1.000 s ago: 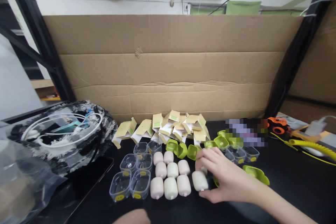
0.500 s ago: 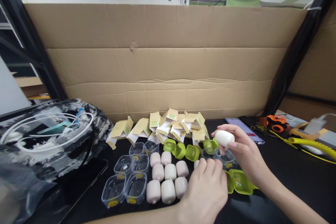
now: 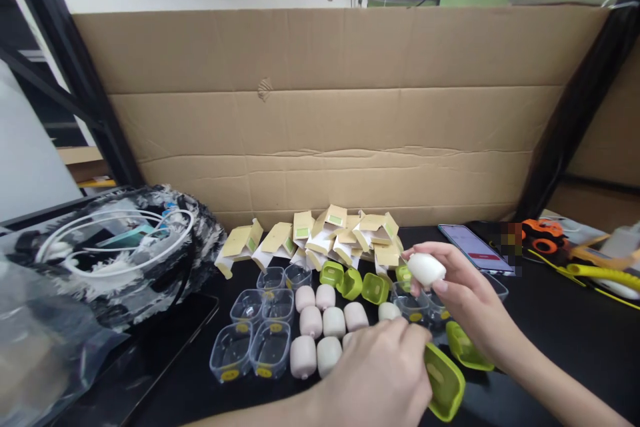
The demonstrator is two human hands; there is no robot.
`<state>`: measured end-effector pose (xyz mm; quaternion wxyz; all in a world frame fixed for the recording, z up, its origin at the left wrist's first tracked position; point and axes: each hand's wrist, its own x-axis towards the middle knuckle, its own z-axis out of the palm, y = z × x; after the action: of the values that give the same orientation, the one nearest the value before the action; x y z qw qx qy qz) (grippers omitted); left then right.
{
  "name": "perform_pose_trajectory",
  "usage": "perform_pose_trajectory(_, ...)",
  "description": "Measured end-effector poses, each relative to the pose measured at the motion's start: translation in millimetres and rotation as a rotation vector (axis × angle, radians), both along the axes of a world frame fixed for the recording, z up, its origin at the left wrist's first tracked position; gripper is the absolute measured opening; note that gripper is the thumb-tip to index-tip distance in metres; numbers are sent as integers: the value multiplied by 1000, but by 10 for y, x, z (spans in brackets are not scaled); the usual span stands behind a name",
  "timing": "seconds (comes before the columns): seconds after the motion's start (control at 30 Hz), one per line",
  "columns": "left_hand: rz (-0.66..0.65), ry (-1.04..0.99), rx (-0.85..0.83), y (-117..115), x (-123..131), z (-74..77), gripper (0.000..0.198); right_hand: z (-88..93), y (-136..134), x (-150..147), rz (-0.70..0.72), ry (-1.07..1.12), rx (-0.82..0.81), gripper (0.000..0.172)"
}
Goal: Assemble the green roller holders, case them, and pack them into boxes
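On the black counter [image 3: 550,340], a white capsule [image 3: 427,269] is pinched in the right hand [image 3: 463,303]; a green lid [image 3: 444,383] (open-side up) is gripped by the left hand [image 3: 380,377] just below.

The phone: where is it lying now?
In the head view the phone lies on the black table at the right rear, just beyond the right hand, beside the orange toy.

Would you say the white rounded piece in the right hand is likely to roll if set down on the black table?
Probably: the white rounded piece looks smooth and barrel-shaped. It seems light, pinched by the right hand at its fingertips alone. Similar pieces rest still in rows.
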<state>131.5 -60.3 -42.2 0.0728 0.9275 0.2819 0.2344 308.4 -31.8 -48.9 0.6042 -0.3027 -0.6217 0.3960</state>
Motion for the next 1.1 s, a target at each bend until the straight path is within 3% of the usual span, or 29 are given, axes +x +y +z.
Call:
perform_pose_trajectory(0.13,73,-440,-871,56,-322,144,17,3,-46,-79,7,-12,-76,25)
perform_pose_trajectory(0.23,86,-760,-1228,141,-536,119,28,-45,-75,-164,2,-6,-147,31)
perform_pose_trajectory(0.37,50,-1017,-1340,233,-740,125,28,-117,-85,-208,73,18,-234,38)
perform_pose_trajectory(0.5,62,-919,-1495,224,-775,191,23,-127,-110,-143,116,-106,-234,30)
perform_pose_trajectory(0.63,14,-883,-1584,189,-719,125,21,-101,-151,-92,95,-216,-125,30)
perform_pose_trajectory(0.77,-90,-985,-1719,166,-692,37,49,-57,-201,-128,42,-306,100,30)
perform_pose_trajectory(0.87,-108,-1074,-1741,142,-691,53,63,22,-256,-190,-63,-327,175,36)
perform_pose_trajectory(0.97,-194,-1084,-1720,141,-675,33,58,143,-298,-263,-122,-424,278,50)
perform_pose_trajectory(1.1,-330,-1082,-1749,187,-630,-170,44,229,-305,-358,-3,-596,427,53)
